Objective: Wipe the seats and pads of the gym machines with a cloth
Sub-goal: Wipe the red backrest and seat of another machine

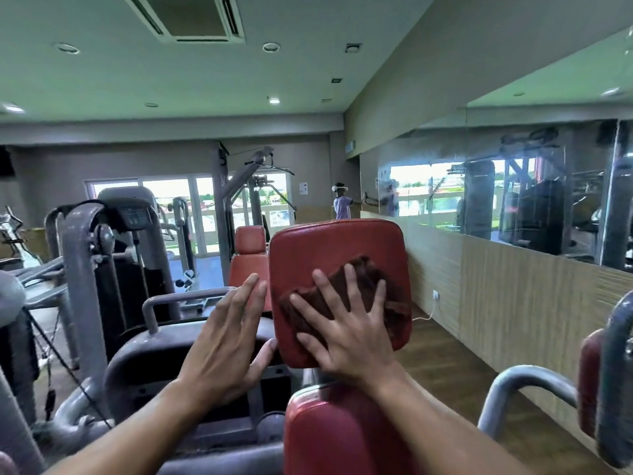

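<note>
A red upright back pad (329, 245) stands in front of me on a grey gym machine. My right hand (349, 332) presses a dark red-brown cloth (363, 279) flat against the pad's lower half, fingers spread and straight. My left hand (229, 341) is beside the pad's left edge with straight fingers, its thumb touching the pad's lower left side. A red seat (329, 437) lies below the pad, between my forearms.
Grey machine frames (82, 269) and a weight stack crowd the left. Another red seat and pad (248, 255) stand behind. A mirrored, wood-panelled wall (513, 296) runs along the right, with a grey handle (520, 389) and red pad (589, 378) nearby. A person (340, 202) stands far back.
</note>
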The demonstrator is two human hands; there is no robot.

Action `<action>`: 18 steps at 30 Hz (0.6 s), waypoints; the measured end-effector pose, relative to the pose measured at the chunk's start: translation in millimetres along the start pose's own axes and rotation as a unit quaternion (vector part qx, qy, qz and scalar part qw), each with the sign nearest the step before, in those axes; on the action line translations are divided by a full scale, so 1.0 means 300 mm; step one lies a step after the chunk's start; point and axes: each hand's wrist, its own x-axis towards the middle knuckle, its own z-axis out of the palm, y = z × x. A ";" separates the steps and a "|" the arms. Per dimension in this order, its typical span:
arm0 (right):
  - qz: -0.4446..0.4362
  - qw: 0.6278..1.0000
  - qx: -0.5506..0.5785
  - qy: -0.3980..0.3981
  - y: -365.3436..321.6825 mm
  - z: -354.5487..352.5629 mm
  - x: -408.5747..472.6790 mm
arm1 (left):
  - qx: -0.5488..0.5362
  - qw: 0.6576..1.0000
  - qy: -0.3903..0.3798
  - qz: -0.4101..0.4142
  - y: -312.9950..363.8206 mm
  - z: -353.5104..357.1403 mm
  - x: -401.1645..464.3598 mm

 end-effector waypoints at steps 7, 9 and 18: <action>0.130 0.991 0.037 -0.023 0.189 -0.044 0.140 | -0.030 0.999 0.007 -0.020 0.072 0.007 0.077; 0.157 0.986 0.062 -0.021 0.144 -0.037 0.087 | -0.028 0.999 0.006 -0.035 0.106 0.022 0.071; 0.129 0.990 0.038 -0.038 0.046 -0.020 -0.010 | 0.001 0.999 -0.039 -0.027 0.080 0.014 0.068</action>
